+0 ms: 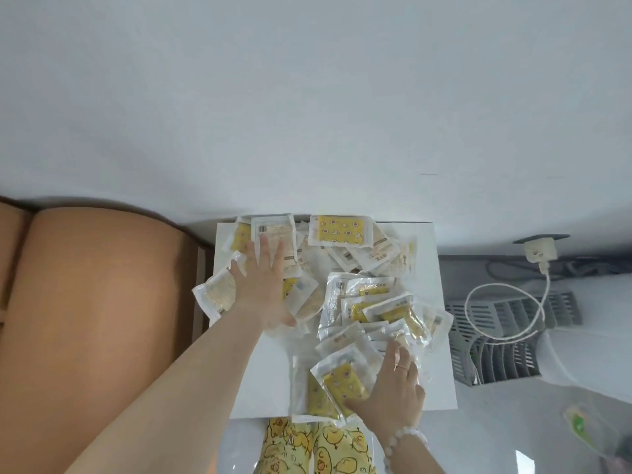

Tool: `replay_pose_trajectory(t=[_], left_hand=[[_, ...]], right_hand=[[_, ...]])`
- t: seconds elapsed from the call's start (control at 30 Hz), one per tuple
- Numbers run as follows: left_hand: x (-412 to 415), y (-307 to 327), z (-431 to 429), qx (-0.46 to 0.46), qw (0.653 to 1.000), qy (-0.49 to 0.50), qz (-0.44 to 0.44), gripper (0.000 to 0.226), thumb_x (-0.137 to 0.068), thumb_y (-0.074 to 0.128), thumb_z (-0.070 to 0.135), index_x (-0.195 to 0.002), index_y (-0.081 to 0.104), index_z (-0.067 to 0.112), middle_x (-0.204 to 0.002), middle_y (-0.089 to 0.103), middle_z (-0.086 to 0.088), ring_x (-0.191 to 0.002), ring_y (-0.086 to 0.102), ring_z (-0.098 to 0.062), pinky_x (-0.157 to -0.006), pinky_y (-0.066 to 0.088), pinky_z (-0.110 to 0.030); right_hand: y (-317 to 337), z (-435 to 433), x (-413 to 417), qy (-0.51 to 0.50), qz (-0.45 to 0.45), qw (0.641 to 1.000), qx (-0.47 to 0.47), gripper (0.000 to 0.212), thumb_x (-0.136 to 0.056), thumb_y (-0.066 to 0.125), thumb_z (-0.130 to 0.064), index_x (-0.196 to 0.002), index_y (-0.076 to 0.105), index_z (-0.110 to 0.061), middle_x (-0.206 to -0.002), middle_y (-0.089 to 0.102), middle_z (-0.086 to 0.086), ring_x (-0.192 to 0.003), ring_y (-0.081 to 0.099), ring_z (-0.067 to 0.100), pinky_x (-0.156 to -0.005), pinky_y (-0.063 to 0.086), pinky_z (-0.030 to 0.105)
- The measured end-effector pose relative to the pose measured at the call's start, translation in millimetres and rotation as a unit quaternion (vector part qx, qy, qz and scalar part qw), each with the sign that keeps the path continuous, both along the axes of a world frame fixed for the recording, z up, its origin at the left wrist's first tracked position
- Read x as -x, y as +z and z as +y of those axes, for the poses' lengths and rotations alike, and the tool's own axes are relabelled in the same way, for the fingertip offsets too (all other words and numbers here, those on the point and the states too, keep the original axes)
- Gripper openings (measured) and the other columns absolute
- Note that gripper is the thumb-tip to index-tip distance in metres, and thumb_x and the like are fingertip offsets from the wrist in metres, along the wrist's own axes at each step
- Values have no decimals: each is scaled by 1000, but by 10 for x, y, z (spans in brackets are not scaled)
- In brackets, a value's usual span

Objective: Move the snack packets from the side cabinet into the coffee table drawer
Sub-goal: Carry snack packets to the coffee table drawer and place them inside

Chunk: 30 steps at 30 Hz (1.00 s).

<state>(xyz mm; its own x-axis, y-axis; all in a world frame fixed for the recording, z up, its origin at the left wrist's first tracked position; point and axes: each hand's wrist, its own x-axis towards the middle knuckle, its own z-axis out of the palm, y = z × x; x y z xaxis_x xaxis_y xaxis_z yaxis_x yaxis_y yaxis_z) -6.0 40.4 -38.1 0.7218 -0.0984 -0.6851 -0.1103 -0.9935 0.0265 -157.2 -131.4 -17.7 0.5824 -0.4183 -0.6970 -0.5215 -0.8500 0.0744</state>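
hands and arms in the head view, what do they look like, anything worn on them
Both forearms are bare, with no sleeves in view. The right hand wears a thin ring on one finger and a bracelet of pale round beads at the wrist. The left hand shows no ring, watch or band.

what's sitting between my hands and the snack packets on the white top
Nothing visible. The left hand lies flat on the snack packets at the pile's far left; the right hand rests on the near ones. The coffee table drawer is out of view, so that path cannot be judged.
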Motion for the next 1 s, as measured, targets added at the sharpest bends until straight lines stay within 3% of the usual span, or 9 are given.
replay_pose_trajectory(t=[0.1,0.2,0.3,0.4,0.57,0.7,0.87,1.0], left_hand=[[-40,-218,-74,46,998,47,23,148,-56,83,55,-143,-33,24,-148,-39,-11,-141,-24,-39,-111,2,-62],[-46,-348,-100,65,996,57,11,152,-53,86,52,-142,-33,24,-149,-38,-13,-142,-20,-40,-112,17,-59],[-29,-369,-92,56,998,39,-14,150,-52,86,53,-146,-27,20,-153,-27,-17,-144,-9,-42,-110,30,-50],[0,-318,-112,58,997,35,-40,144,-54,85,51,-149,-17,18,-156,-11,-19,-143,8,-40,-109,34,-45],[113,-278,-182,70,994,60,-51,125,-67,83,37,-151,-7,22,-157,1,-15,-139,18,-38,-102,41,-42],[159,-272,-209,90,991,79,-59,114,-72,81,27,-152,1,23,-152,15,-13,-130,30,-34,-97,42,-39],[179,-249,-121,130,986,94,-53,99,-72,80,35,-149,19,23,-132,39,-11,-116,47,-31,-93,44,-38],[150,-231,-63,149,982,91,-72,69,-84,69,36,-141,34,18,-125,50,-10,-112,52,-28,-89,43,-35]], right_hand=[[-175,56,13,2,-29,999,19,118,-70,60,-72,-149,-6,-14,-156,6,5,-144,13,23,-112,27,32],[-298,95,37,-16,-68,997,22,110,-71,59,-71,-149,5,-16,-151,19,4,-141,19,22,-110,27,30],[-380,76,72,-31,-118,992,28,106,-62,71,-66,-145,25,-16,-141,36,5,-132,34,23,-105,32,34],[-415,30,54,17,-101,995,-2,96,-70,66,-64,-144,22,-21,-141,35,-1,-131,34,19,-105,29,31],[-446,19,39,28,-104,994,-29,79,-77,64,-57,-139,29,-21,-138,40,-2,-126,41,17,-104,31,28],[-475,24,43,38,-108,993,-27,65,-79,64,-55,-128,38,-22,-121,56,-6,-116,50,15,-96,33,26],[-491,-27,-28,39,-90,994,-45,49,-82,64,-49,-120,46,-23,-105,63,-5,-108,53,15,-90,32,26],[-479,-26,-82,10,-83,996,-44,35,-80,68,-46,-100,55,-21,-95,64,-4,-99,56,16,-86,29,26]])
